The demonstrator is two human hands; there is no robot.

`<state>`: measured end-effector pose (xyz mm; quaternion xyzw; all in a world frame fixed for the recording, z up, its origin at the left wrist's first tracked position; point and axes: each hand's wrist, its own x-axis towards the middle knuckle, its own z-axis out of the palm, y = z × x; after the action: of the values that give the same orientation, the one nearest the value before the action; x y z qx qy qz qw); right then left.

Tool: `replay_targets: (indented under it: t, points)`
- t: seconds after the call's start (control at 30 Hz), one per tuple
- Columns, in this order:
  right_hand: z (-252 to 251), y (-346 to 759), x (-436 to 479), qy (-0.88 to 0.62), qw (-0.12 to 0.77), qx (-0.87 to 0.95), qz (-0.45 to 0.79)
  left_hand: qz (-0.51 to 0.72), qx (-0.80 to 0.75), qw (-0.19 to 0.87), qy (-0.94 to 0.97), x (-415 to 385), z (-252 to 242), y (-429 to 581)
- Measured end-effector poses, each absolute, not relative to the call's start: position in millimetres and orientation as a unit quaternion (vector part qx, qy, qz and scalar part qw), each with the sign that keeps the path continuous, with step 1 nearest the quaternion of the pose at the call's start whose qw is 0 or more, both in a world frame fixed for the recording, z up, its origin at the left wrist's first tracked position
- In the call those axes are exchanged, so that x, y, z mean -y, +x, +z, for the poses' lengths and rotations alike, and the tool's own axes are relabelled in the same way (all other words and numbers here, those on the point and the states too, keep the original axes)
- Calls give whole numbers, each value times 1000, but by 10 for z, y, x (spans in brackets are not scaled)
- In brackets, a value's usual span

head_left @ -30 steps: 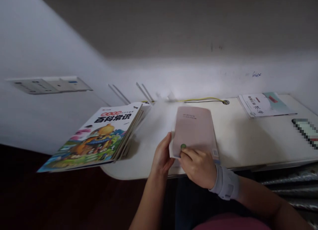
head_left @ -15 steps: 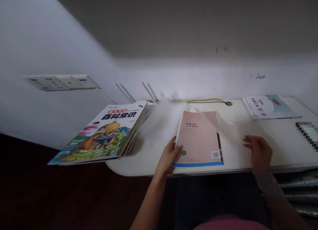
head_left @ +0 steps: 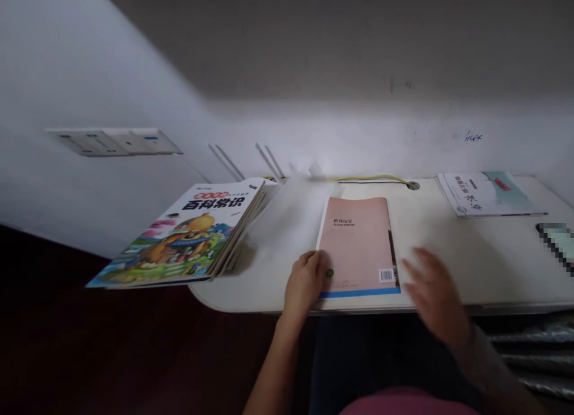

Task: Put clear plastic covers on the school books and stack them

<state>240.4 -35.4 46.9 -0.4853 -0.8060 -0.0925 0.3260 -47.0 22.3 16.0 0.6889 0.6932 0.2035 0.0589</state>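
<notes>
A pink book [head_left: 359, 241] with a blue bottom stripe lies closed and flat on the white desk [head_left: 448, 253], back cover up. My left hand [head_left: 305, 283] rests on its lower left corner, fingers curled onto the cover beside a small green dot. My right hand [head_left: 433, 295] hovers just right of the book near the desk's front edge, blurred by motion, fingers stretched out and holding nothing.
A stack of colourful picture books [head_left: 188, 238] overhangs the desk's left end. A white and teal booklet [head_left: 487, 194] lies at the back right, a phone [head_left: 558, 241] at the far right. A yellow cable [head_left: 368, 179] runs along the wall.
The book, earlier held up by both hands, now lies flat and closed. My right hand flipped its cover over, swung out right, and has come back toward the book.
</notes>
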Motion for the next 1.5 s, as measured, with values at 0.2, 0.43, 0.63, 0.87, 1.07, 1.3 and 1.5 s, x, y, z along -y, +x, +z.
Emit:
replay_targets:
  t: [0.2, 0.43, 0.63, 0.87, 1.07, 1.3, 1.5]
  points:
    - [384, 957, -73, -479, 165, 862, 19, 328, -676, 36, 658, -200, 95, -713]
    - [178, 837, -195, -506, 126, 850, 82, 390, -635, 2, 667, -176, 433, -617]
    - [144, 901, -201, -504, 153, 843, 108, 484, -613, 68, 621, -294, 631, -621]
    - [137, 1136, -318, -503, 306, 776, 229, 672, -501, 29, 544, -261, 1225, -516]
    - [335, 1767, -252, -474, 569, 600, 302, 400, -451, 139, 786, -140, 776, 414]
    - [27, 3012, 15, -596, 387, 698, 92, 88, -424, 108, 895, -165, 422, 1300]
    - [-120, 3356, 310, -586, 134, 797, -62, 56, -423, 41, 903, -170, 138, 1367]
